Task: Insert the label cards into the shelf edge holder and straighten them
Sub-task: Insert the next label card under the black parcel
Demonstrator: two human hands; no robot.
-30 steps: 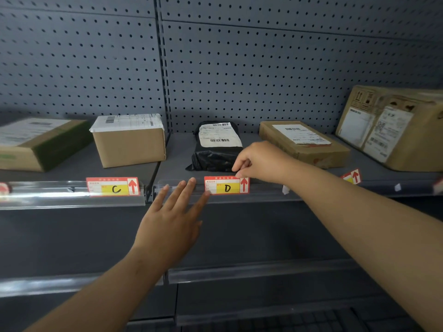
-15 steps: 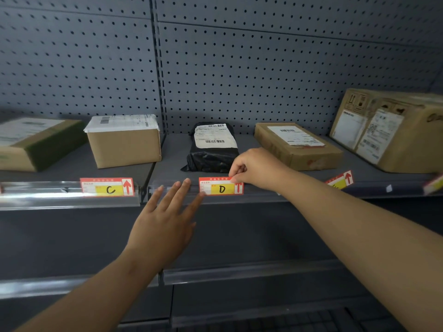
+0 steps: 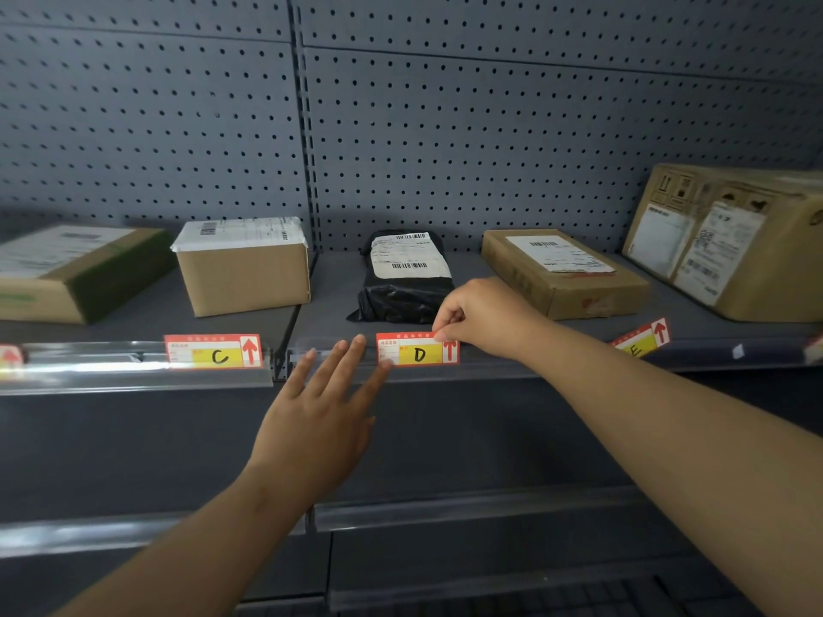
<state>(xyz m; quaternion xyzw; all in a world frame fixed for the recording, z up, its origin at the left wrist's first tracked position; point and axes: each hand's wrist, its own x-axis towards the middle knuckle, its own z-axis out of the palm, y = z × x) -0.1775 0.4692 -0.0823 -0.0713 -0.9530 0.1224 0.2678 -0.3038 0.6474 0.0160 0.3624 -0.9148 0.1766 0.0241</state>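
The right hand [image 3: 483, 316] pinches the top right corner of the D card [image 3: 416, 348], seated level in the shelf edge holder [image 3: 512, 351]; the left hand [image 3: 318, 420] is spread flat, fingertip touching its left end. The E card [image 3: 641, 339] sits tilted

The back panel [image 3: 445, 149] is grey-blue, dotted with rows of dark holes. The D card [image 3: 417, 348] and the C card [image 3: 213, 350] are red-bordered with yellow fields, black letters and red arrows. A black bag [image 3: 401, 296] bears a white barcoded label; the boxes [image 3: 249, 282] are brown cardboard.
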